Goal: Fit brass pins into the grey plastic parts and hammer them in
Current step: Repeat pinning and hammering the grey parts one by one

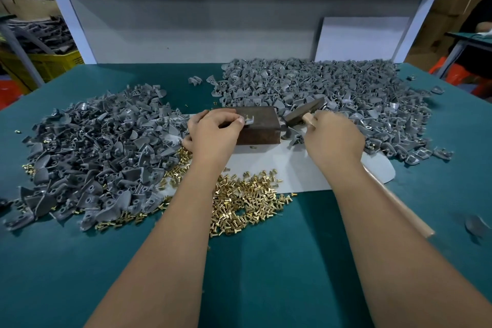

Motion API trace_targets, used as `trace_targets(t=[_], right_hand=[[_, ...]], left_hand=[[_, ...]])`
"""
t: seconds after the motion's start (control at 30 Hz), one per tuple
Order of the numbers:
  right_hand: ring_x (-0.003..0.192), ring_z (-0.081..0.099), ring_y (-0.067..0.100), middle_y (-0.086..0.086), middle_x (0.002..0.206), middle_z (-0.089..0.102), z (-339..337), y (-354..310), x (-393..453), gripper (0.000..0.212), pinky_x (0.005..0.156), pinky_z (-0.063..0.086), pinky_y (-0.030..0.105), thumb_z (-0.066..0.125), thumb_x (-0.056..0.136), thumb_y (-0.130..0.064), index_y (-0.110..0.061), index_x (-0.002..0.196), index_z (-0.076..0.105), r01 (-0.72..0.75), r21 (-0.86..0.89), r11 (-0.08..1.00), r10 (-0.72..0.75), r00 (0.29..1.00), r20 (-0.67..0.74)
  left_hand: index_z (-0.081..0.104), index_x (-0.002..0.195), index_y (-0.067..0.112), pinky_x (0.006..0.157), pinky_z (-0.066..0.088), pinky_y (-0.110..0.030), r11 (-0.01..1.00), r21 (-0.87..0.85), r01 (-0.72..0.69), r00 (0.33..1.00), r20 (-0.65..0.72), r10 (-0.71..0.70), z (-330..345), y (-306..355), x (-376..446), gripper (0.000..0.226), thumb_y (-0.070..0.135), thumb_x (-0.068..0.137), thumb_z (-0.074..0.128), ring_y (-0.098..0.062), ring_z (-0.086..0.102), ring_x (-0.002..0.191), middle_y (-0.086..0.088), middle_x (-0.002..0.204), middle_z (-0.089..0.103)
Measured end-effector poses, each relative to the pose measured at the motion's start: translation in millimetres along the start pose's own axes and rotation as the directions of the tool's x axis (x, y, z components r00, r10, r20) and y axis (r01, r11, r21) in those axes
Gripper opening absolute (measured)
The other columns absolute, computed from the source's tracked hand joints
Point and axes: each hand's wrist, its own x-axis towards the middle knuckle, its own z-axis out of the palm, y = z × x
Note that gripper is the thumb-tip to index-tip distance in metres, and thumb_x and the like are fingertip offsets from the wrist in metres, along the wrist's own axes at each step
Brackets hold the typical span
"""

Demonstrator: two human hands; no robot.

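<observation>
My left hand (pixel 213 132) pinches a grey plastic part (pixel 249 121) on top of a dark metal block (pixel 262 128), and a brass pin stands in the part. My right hand (pixel 332 136) grips the wooden handle of a hammer (pixel 303 113). The hammer's dark head hovers just right of the block. Loose brass pins (pixel 247 202) lie heaped on the table in front of the block, between my forearms.
A big heap of grey parts (pixel 319 88) fills the back right of the green table (pixel 266 261); another heap (pixel 101 146) lies at the left. A white sheet (pixel 292 170) lies under the block. A white panel (pixel 359 37) leans on the back wall.
</observation>
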Motion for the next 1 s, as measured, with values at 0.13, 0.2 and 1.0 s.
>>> trace_targets(t=[0.13,0.2,1.0], right_hand=[[0.104,0.047,0.033,0.013,0.110,0.055,0,-3,-3,0.025,0.081,0.038,0.038,0.053,0.092,-0.027,-0.012,0.107,0.067,0.071,-0.098,0.993,-0.083,0.989,-0.121],[0.104,0.047,0.025,0.006,0.109,0.057,0,-13,-4,0.026,0.084,0.035,0.034,0.054,0.093,-0.031,-0.016,0.112,0.066,0.179,0.038,0.983,-0.167,0.963,-0.210],[0.132,0.033,0.023,0.003,0.142,0.041,13,-80,-8,0.077,0.111,0.025,0.041,0.062,0.088,-0.030,-0.019,0.150,0.019,0.153,0.420,0.894,-0.089,0.982,-0.168]], left_hand=[[0.064,0.062,0.045,0.105,0.037,-0.057,1.000,0.008,-0.008,1.000,-0.010,0.008,-1,1,-3,0.030,0.031,0.088,0.069,-0.014,0.027,0.131,0.035,0.092,0.049],[0.065,0.056,0.050,0.104,0.037,-0.058,1.000,0.005,0.002,1.000,-0.021,-0.002,-1,3,-4,0.037,0.032,0.088,0.070,-0.014,0.027,0.132,0.042,0.091,0.049],[0.068,0.095,0.043,0.102,0.015,-0.033,0.996,0.086,-0.021,0.994,-0.103,0.030,7,-2,6,0.022,0.025,0.092,0.056,-0.010,0.027,0.130,0.039,0.089,0.031]])
